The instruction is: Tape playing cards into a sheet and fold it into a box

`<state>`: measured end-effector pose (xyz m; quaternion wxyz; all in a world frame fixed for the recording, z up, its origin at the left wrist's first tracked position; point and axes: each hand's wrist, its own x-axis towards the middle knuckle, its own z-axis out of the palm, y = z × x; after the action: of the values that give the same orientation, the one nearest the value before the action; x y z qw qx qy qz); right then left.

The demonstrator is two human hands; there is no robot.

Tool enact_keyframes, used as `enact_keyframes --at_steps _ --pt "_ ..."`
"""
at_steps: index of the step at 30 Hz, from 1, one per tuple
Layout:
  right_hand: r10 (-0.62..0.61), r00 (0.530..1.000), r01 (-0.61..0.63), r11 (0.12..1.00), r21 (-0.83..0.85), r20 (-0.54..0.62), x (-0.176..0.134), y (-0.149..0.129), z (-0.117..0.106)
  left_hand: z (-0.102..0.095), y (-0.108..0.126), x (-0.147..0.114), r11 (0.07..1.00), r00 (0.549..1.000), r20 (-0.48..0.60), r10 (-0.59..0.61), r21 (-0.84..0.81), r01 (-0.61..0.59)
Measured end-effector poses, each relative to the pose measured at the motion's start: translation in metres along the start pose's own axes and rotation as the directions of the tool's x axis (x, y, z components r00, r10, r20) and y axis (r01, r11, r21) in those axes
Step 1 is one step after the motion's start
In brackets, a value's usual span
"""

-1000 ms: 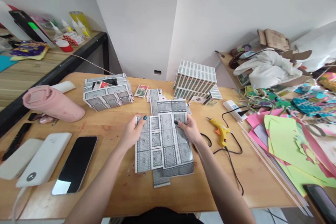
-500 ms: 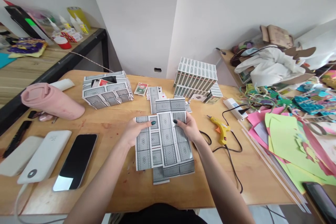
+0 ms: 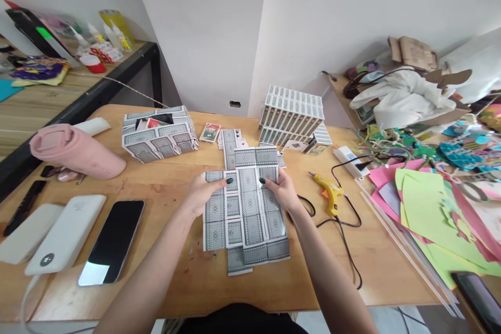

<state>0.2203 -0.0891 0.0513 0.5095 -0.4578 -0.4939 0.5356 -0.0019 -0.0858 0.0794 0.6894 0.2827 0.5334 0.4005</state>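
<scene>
Two flat panels of joined grey-backed playing cards are held over the table. My left hand (image 3: 202, 193) is closed on the left card panel (image 3: 215, 227), its thumb lying on top and the other fingers hidden beneath. My right hand (image 3: 282, 190) grips the right card panel (image 3: 251, 211) the same way, thumb on its face. The right panel partly overlaps the left one. Another grey card piece (image 3: 239, 261) shows under their lower edges. Behind the panels lie loose playing cards (image 3: 230, 148), some face up.
A card-covered box (image 3: 160, 141) and a red-green card pack (image 3: 210, 132) stand at the back, with stacked card boxes (image 3: 291, 109) right of them. A yellow glue gun (image 3: 332, 195) and its cord lie at right. At left are a phone (image 3: 113, 242), a power bank (image 3: 66, 235) and a pink bottle (image 3: 78, 151).
The left panel has shifted slightly right and up, further under the right panel's edge. My right hand and its panel have barely moved.
</scene>
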Motion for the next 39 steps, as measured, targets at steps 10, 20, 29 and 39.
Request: enact_keyframes --at_steps 10,20,29,39 --pt "-0.01 1.0 0.01 1.0 -0.005 -0.03 0.0 0.0 -0.001 0.005 0.0 0.003 0.996 0.997 -0.047 0.054 0.069 -0.051" --pt "-0.013 0.999 0.012 1.0 -0.028 -0.041 0.0 0.0 0.001 0.003 -0.002 0.009 0.984 0.992 -0.079 0.096 0.158 -0.082" --pt "0.055 0.996 -0.05 0.996 0.071 -0.077 0.001 0.002 -0.001 -0.013 -0.003 -0.005 0.996 0.986 0.155 -0.053 0.077 0.041" --pt "0.045 0.995 -0.039 0.997 0.066 -0.093 0.004 0.005 -0.001 -0.006 -0.02 -0.008 0.991 0.984 0.111 -0.137 0.017 0.135"
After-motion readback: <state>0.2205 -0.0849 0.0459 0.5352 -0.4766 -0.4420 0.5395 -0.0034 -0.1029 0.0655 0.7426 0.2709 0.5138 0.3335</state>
